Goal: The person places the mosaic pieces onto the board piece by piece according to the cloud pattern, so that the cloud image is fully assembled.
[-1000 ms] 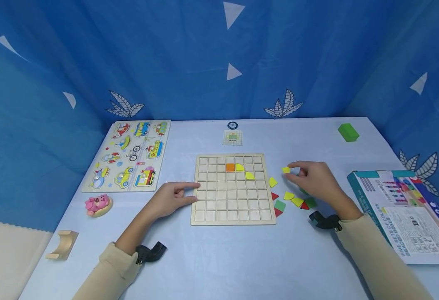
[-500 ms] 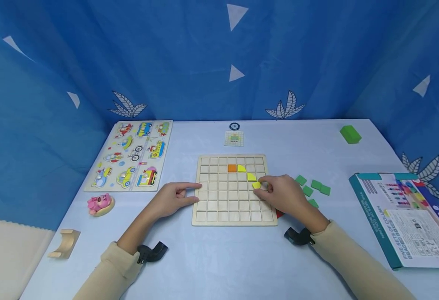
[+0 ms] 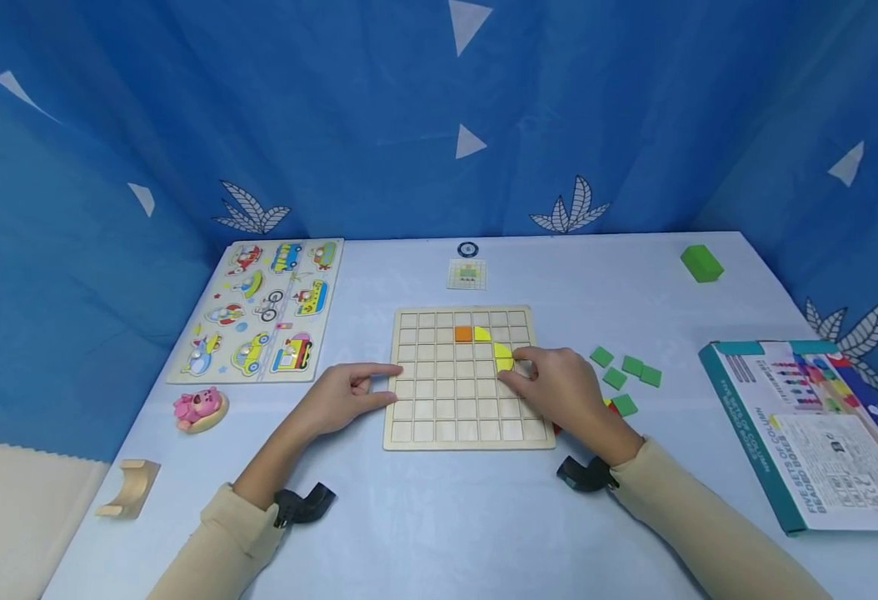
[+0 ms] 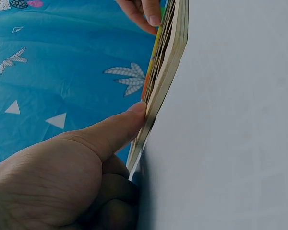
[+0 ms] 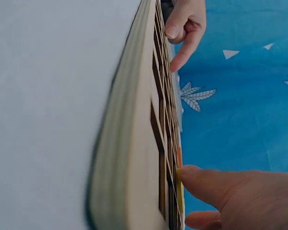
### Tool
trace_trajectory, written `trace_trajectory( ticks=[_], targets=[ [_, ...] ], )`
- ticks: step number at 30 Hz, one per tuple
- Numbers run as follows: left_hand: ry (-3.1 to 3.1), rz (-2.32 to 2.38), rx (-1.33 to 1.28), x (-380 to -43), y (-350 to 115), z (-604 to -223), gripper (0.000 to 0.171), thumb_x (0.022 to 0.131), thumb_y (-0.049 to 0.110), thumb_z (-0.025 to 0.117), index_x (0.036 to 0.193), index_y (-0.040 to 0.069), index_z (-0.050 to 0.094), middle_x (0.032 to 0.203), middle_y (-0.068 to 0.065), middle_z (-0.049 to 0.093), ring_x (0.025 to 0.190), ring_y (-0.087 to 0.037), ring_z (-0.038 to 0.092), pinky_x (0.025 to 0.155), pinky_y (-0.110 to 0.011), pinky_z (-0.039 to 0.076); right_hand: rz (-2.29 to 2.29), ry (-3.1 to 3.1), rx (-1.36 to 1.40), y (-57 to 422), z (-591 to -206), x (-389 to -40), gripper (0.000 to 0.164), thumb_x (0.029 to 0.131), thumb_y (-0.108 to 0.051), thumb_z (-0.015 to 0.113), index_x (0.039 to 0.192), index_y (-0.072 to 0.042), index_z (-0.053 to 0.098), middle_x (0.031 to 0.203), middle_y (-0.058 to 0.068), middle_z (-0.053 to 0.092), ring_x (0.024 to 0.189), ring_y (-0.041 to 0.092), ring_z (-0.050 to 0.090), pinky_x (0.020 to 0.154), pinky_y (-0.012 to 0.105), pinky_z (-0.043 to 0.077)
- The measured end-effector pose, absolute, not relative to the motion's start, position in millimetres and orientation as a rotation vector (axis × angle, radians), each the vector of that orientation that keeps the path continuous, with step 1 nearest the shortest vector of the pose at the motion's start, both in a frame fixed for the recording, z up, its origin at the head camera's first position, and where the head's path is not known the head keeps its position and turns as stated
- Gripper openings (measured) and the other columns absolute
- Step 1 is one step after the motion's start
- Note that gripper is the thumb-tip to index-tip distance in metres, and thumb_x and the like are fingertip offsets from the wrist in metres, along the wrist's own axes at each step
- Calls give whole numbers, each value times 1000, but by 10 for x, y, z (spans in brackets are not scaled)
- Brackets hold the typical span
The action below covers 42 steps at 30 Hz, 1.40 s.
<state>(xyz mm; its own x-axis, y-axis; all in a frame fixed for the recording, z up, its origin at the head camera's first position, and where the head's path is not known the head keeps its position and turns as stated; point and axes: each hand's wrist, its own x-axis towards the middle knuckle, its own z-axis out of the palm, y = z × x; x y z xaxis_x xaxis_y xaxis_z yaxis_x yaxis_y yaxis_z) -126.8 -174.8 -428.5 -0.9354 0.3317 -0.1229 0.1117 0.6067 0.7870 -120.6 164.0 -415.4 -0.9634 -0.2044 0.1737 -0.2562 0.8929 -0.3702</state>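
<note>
A wooden grid board (image 3: 445, 411) lies mid-table, with an orange square tile (image 3: 463, 333) in one cell. Yellow quarter-circle tiles (image 3: 482, 334) sit in cells to its right, stepping down. My right hand (image 3: 563, 390) pinches another yellow quarter-circle tile (image 3: 503, 364) between thumb and index finger, in the cell just below the lower one. At the board's left edge, the thumb and extended index finger of my left hand (image 3: 340, 398) touch the rim; the left wrist view has the thumb (image 4: 117, 130) against it.
Right of the board lie several green square tiles (image 3: 615, 378), with red and yellow bits partly hidden by my right hand. A pattern card (image 3: 466, 274) is behind the board. A vehicle puzzle (image 3: 255, 312) and pink toy (image 3: 199, 408) stand left, a box (image 3: 814, 442) right.
My right hand has carried a yellow tile leftward from beside the loose pieces onto the board, then lowered it into a cell. The left hand stays at the board's left edge.
</note>
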Motion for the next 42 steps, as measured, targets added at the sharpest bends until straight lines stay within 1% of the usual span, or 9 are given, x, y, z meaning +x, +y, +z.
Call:
trace_trajectory(
  ticks=[7,10,14,17,21,25,28,34,42],
  targets=[
    [2571,1248,356,-1269,-1756,-4288,40,90,31,81,129,26,72,55,5,37,50,-12,31,51,-25,27,657,-2906,389,1691,-4149,-1204,29,88,-32,82,107,-9,80,52,-9,46,47,10,40,46,28,30],
    [2560,1256,362,-1266,-1758,-4306,40,90,32,81,129,27,72,55,5,37,49,-12,31,50,-25,27,675,-2904,390,1808,-4108,-1227,26,92,-29,79,108,-9,79,52,-8,46,45,11,40,44,28,31],
    [2562,1275,385,-1262,-1764,-4323,40,90,32,81,129,27,72,55,5,36,49,-12,31,51,-25,27,754,-2942,321,2102,-4000,-1316,27,93,-24,78,115,-9,77,55,-3,47,49,16,43,46,29,33],
    [2568,1268,387,-1262,-1756,-4325,39,90,32,81,128,28,72,55,5,36,49,-11,31,51,-25,27,843,-2995,306,2343,-3962,-1381,26,92,-20,79,115,-9,77,59,0,47,54,20,45,49,29,34],
    [2565,1256,369,-1252,-1756,-4317,39,90,32,81,128,27,73,55,5,37,49,-12,31,51,-26,27,906,-3076,352,2500,-3996,-1423,31,91,-21,80,120,-10,76,59,1,45,54,21,45,48,28,33],
    [2562,1257,363,-1251,-1753,-4306,39,90,31,81,128,27,73,55,5,36,49,-12,31,50,-26,27,842,-3122,442,2445,-4042,-1413,41,90,-29,81,127,-13,73,59,-1,45,53,18,46,47,27,33],
    [2562,1258,367,-1256,-1749,-4304,39,90,31,80,128,27,72,55,5,36,49,-12,31,50,-26,27,781,-3133,479,2366,-4049,-1389,44,89,-32,82,128,-14,73,59,-1,45,53,17,45,47,27,33],
    [2567,1255,377,-1262,-1758,-4311,39,90,31,81,128,26,73,55,5,36,49,-11,31,51,-26,28,675,-3168,468,2296,-4045,-1362,42,88,-29,82,126,-13,74,59,-1,45,51,17,43,47,28,32],
    [2562,1267,392,-1266,-1758,-4320,39,90,31,81,128,26,72,54,5,36,49,-11,31,52,-26,28,597,-3105,539,2276,-4024,-1352,41,87,-24,80,124,-7,73,57,-5,45,48,13,42,46,27,32]
  ],
)
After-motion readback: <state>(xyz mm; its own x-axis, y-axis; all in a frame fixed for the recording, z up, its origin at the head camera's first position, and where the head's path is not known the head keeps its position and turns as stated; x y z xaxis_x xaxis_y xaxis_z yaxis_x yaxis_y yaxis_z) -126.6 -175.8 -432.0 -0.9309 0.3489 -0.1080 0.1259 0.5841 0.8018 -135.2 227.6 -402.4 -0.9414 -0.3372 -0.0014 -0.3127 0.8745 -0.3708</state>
